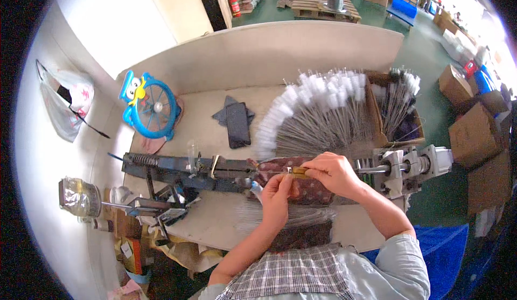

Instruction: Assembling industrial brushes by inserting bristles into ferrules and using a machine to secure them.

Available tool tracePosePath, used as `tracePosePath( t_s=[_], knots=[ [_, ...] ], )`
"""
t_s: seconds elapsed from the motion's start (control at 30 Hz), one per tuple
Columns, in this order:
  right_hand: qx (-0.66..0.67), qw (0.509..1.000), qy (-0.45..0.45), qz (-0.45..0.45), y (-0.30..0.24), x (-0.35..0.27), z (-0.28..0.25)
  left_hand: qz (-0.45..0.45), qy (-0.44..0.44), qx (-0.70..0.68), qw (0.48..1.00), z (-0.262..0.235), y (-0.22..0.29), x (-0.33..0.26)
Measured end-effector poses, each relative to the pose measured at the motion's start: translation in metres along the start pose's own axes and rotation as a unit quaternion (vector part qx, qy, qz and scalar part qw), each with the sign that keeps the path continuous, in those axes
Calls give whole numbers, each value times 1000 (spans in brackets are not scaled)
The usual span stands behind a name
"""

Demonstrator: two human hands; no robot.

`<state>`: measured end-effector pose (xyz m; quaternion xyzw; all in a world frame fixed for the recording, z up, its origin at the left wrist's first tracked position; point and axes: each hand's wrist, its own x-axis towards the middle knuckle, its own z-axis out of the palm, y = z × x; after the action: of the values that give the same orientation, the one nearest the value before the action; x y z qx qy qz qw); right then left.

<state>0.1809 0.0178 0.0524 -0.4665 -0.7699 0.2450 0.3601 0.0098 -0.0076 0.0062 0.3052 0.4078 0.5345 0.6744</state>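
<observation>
My right hand pinches a small brass-coloured piece over a brown dotted cloth. Just beside it, the fingers of my left hand are pinched together at the piece's left end; what they hold is too small to make out. A white and light-blue tip shows at the left hand's outer side. Left of my hands runs a long dark metal bench fixture. Thin wire rods lie in a bundle below my hands, nearest my body.
Many wire-handled brushes with white bristles fan out behind my hands. A carton with more brushes stands beside them. A motor-like spindle unit sits at right. A dark phone and a blue toy-shaped fan lie farther left.
</observation>
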Motion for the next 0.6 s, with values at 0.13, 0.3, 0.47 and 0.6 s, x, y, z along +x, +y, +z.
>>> tracePosePath(
  t_s=[0.13, 0.3, 0.47, 0.6],
  knots=[
    [92, 991, -21, 94, 5, -7, -11, 0, -20, 83, 996, 14, -9, 2],
    [99, 993, -40, 51, 9, -8, -16, 37, -12, 86, 996, 14, -21, 6],
    [-10, 999, -10, -38, 2, 0, -13, 44, 142, 9, 989, -5, -7, 7],
    [-149, 979, 93, -100, -10, 23, 10, 11, 180, -15, 984, -8, 6, 3]
  ],
)
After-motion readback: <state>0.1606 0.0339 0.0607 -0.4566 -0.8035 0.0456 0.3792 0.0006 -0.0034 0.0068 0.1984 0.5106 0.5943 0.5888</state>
